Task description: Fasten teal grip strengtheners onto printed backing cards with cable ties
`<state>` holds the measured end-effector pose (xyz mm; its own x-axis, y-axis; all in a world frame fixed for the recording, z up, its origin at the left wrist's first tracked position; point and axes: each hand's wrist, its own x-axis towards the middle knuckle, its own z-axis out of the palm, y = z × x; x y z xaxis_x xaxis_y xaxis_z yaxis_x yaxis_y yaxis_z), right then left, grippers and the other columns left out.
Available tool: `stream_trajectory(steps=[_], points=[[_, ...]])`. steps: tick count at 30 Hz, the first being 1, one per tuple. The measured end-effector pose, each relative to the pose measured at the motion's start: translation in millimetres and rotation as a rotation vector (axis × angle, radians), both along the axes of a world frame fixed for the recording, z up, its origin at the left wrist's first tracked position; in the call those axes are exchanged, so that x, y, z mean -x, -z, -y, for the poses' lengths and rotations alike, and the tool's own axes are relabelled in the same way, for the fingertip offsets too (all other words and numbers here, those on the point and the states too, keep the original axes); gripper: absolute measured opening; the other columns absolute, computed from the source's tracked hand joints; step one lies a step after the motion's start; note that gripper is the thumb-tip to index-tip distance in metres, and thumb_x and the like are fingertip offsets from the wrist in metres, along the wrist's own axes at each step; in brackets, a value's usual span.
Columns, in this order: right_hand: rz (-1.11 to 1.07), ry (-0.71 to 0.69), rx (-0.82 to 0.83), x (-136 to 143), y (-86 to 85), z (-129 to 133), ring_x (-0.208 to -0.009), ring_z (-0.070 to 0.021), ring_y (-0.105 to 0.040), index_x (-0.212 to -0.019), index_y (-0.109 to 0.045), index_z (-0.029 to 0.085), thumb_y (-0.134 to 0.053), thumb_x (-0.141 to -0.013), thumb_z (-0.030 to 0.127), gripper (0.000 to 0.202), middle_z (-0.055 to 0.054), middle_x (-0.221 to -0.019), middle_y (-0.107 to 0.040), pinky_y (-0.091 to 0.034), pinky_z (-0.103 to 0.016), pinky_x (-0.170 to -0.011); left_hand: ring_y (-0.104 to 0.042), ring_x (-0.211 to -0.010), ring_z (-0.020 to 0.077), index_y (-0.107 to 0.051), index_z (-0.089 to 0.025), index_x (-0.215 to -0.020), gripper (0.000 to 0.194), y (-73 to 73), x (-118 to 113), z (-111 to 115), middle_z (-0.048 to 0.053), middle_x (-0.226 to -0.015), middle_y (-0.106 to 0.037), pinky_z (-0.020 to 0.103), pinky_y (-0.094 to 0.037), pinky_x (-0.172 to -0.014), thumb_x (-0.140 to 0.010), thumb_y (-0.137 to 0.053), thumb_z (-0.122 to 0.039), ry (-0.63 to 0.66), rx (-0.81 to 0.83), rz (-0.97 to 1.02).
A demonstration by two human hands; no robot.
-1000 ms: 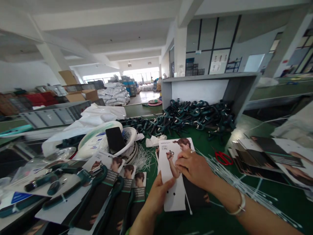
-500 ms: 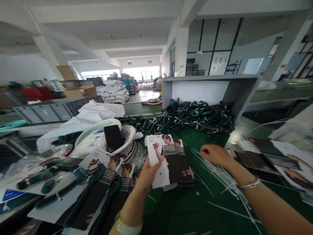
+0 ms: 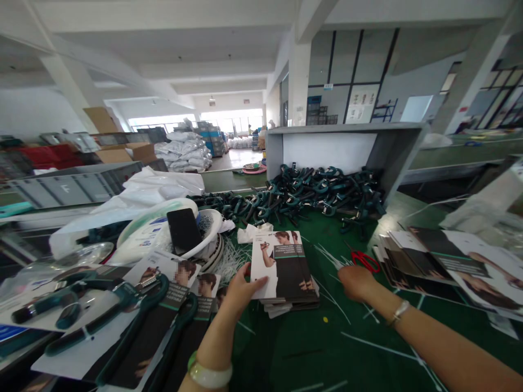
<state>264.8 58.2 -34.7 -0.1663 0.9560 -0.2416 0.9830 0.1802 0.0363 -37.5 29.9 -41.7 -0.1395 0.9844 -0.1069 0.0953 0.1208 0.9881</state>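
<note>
Top card [image 3: 263,264] now flat on its card stack [image 3: 305,291]; left hand [image 3: 249,276] spread at stack's left. My right hand [image 3: 354,283], stack's right, reached cable ties [image 3: 335,263]; grip unclear.

Here's smooth printed card, a squared stack of black-and-white rectangular paper cards [image 3: 292,272] with a soft, near-matt face, over a dark-green, flat tabletop [image 3: 347,365] that's smooth and shines where light catches it! Slender white plastic cable ties [image 3: 235,261] look slick, the heaped dark-teal, curved hand grips [image 3: 327,188] read as dull moulded plastic with bright metal glints, and the red loop-handled scissors [image 3: 365,261] show smooth plastic! Crinkled, sheeny film on the loose white plastic bag [image 3: 153,188], polished metal on the silver-coloured round bangle [image 3: 400,311]!
</note>
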Motion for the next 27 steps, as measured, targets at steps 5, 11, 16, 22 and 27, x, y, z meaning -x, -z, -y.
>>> stream_trajectory(steps=[5,11,16,22,27], points=[[-0.001,0.004,0.020,-25,-6.3,-8,-0.085,-0.0238,-0.063,-0.080,-0.067,0.009,-0.052,-0.071,0.011,0.018,-0.017,-0.088,-0.067,-0.043,-0.030,-0.071,-0.060,-0.088,0.0233,-0.061,-0.012,-0.103,0.054,9.2,-3,11,0.011,-0.099,-0.066,0.031,-0.046,-0.076,-0.057,-0.076,-0.035,-0.012,-0.047,0.092],[-0.030,0.053,0.000,-30,-2.7,-4,-0.086,-0.0249,-0.062,-0.080,-0.067,0.011,-0.053,-0.072,0.018,0.018,-0.016,-0.090,-0.067,-0.043,-0.031,-0.072,-0.061,-0.088,0.0231,-0.059,-0.014,-0.106,0.060,12.6,-12,14,0.012,-0.105,-0.065,0.031,-0.047,-0.076,-0.054,-0.079,-0.033,-0.083,0.004,0.198],[-0.089,0.114,-0.031,-19,0.2,-5,-0.086,-0.0273,-0.062,-0.079,-0.068,0.009,-0.052,-0.067,0.010,0.020,-0.019,-0.090,-0.067,-0.042,-0.034,-0.072,-0.062,-0.084,0.0221,-0.058,-0.013,-0.107,0.061,9.7,-13,20,0.012,-0.104,-0.065,0.030,-0.048,-0.072,-0.052,-0.079,-0.033,-0.101,0.007,0.188],[-0.382,0.150,0.019,-45,-21.6,-7,-0.067,-0.0163,-0.060,-0.062,-0.066,0.016,-0.050,-0.071,0.022,0.019,-0.005,-0.067,-0.067,-0.042,-0.025,-0.063,-0.062,-0.073,0.0171,-0.058,-0.015,-0.107,0.056,8.7,-9,22,0.010,-0.106,-0.065,0.028,-0.049,-0.066,-0.058,-0.075,-0.036,-0.048,-0.002,0.178],[-0.703,0.280,0.062,-46,-37.1,2,-0.045,-0.0087,-0.043,-0.074,-0.063,0.015,-0.042,-0.077,0.042,0.034,-0.001,-0.057,-0.057,-0.025,-0.020,-0.039,-0.062,-0.076,0.0191,-0.056,-0.013,-0.107,0.056,6.5,-10,20,0.011,-0.102,-0.065,0.029,-0.049,-0.066,-0.058,-0.075,-0.033,-0.061,-0.024,0.236]])
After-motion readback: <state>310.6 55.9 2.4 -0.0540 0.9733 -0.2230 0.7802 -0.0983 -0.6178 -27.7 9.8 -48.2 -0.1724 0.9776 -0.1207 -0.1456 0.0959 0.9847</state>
